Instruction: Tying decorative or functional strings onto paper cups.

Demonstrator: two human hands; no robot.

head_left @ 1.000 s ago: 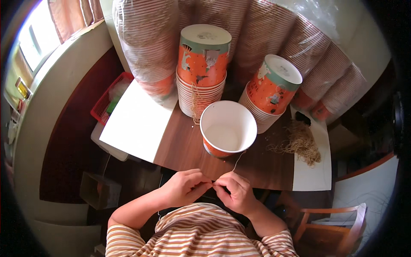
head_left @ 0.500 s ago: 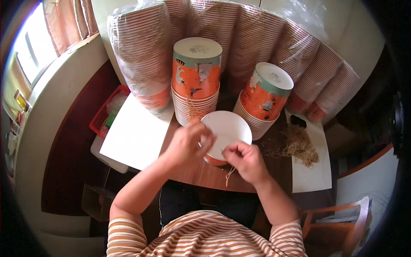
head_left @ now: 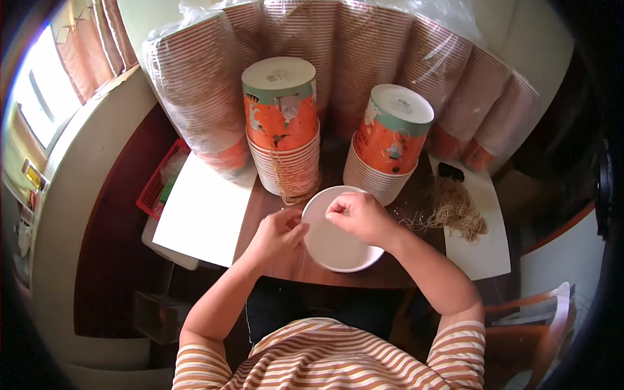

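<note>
A white-lined paper bucket (head_left: 341, 250) stands near the table's front edge, its round mouth facing up at me. At its left rim is my left hand (head_left: 273, 237), fingers curled and thumb close to the rim; whatever they grip is too small to make out. My right hand (head_left: 361, 218) reaches over the bucket's far right side, thumb and forefinger pinched together. Anything in that pinch does not show. Behind stand two stacks of upside-down orange and green buckets, a left stack (head_left: 283, 123) and a right stack (head_left: 394, 140). Thin tan strings (head_left: 283, 179) drape down the left stack.
A tangled heap of tan string (head_left: 458, 211) lies at the right, partly on a white sheet (head_left: 484, 244). Another white board (head_left: 208, 201) covers the table's left. Tall plastic-wrapped bucket stacks (head_left: 195, 84) line the back. A red basket (head_left: 156, 185) sits beyond the left edge; a wooden chair (head_left: 520, 344) stands lower right.
My right hand has moved up over the bucket's mouth, and my left hand has lowered to its left rim. The string end hanging by my right hand no longer shows. The view has shifted slightly.
</note>
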